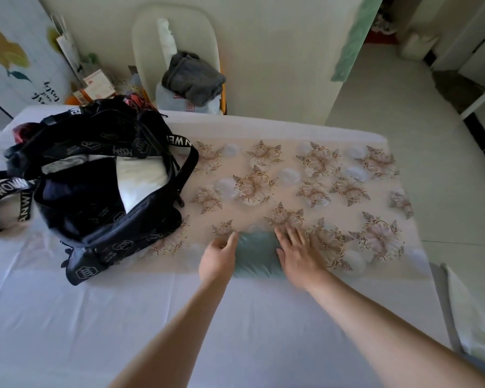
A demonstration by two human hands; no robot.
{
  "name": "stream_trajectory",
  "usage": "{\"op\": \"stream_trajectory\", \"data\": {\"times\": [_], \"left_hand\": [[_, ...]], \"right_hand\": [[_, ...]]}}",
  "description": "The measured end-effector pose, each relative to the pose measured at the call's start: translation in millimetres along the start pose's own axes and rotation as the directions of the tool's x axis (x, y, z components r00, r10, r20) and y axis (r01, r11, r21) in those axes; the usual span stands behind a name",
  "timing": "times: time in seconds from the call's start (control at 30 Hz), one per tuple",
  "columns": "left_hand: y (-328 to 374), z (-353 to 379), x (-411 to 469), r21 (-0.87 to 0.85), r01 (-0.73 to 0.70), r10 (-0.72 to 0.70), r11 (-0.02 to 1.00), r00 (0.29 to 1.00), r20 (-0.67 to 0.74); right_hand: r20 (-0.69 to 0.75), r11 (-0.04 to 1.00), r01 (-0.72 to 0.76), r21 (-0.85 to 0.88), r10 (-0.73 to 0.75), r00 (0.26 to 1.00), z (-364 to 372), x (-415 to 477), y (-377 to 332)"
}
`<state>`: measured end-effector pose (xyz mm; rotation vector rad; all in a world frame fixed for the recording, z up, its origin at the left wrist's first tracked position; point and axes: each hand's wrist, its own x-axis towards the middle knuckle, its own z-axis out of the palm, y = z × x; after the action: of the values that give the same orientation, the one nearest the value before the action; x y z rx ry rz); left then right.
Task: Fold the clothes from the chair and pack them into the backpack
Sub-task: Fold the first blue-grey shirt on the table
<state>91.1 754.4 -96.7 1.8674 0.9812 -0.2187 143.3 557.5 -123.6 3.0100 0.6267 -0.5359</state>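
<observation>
While the backpack [95, 225] at left held clothes [140, 177] and a grey garment [193, 77] waited on the chair [151, 37] above, we pressed the folded teal garment [255, 256] at lower centre, right hand [300, 256] flat, left hand [217, 259] curled, grip unclear.

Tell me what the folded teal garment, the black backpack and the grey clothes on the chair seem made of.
Folded teal garment: probably thin fabric, slightly glossy, by its rippled sheen. Black backpack: smooth synthetic, perhaps nylon, faintly shiny, with printed webbing straps. Grey clothes: thick, matte, soft-looking knit or fleece, slumping in rounded folds.
</observation>
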Motion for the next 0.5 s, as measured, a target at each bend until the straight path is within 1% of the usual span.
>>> {"op": "stream_trajectory", "data": {"times": [0.07, 0.13, 0.17, 0.27, 0.3, 0.33, 0.37, 0.4, 0.43, 0.47, 0.5], "left_hand": [[6, -2, 14, 0.117, -0.045, 0.042, 0.992, 0.999, 0.029], [7, -2, 28, 0.231, -0.087, 0.080, 0.969, 0.996, 0.039], [6, -2, 32, 0.280, -0.091, 0.081, 0.956, 0.996, 0.044], [-3, 3, 32, 0.412, -0.035, 0.016, 0.910, 0.999, 0.049], [-6, 4, 30, 0.463, -0.030, 0.024, 0.886, 1.000, 0.019], [-7, 5, 27, 0.510, -0.062, 0.092, 0.858, 0.995, -0.033], [-6, 5, 24, 0.545, -0.156, 0.241, 0.824, 0.967, -0.087], [-5, 6, 21, 0.567, -0.317, 0.452, 0.760, 0.885, -0.112], [-4, 6, 20, 0.566, -0.520, 0.658, 0.640, 0.751, -0.054], [-4, 5, 19, 0.543, -0.697, 0.792, 0.468, 0.603, 0.092], [-8, 5, 20, 0.520, -0.805, 0.831, 0.286, 0.478, 0.283]], "right_hand": [[-0.076, 0.995, 0.065, -0.078, -0.071, 0.995, 3, -3, -3], [-0.118, 0.983, 0.170, -0.061, -0.177, 0.977, 8, -2, -7], [-0.125, 0.980, 0.195, -0.027, -0.197, 0.972, 8, -1, -8], [-0.096, 0.980, 0.186, 0.065, -0.179, 0.979, 12, 5, -3], [-0.086, 0.980, 0.182, 0.082, -0.175, 0.981, 11, 5, -2], [-0.070, 0.979, 0.182, 0.096, -0.176, 0.982, 10, 5, -2], [-0.055, 0.976, 0.186, 0.112, -0.181, 0.982, 8, 5, -2], [-0.040, 0.975, 0.183, 0.125, -0.179, 0.983, 5, 5, -3], [-0.001, 0.976, 0.171, 0.135, -0.172, 0.985, 3, 5, -3], [0.046, 0.977, 0.164, 0.136, -0.172, 0.984, -1, 5, -2], [0.077, 0.977, 0.170, 0.126, -0.181, 0.981, -4, 3, -1]]}}
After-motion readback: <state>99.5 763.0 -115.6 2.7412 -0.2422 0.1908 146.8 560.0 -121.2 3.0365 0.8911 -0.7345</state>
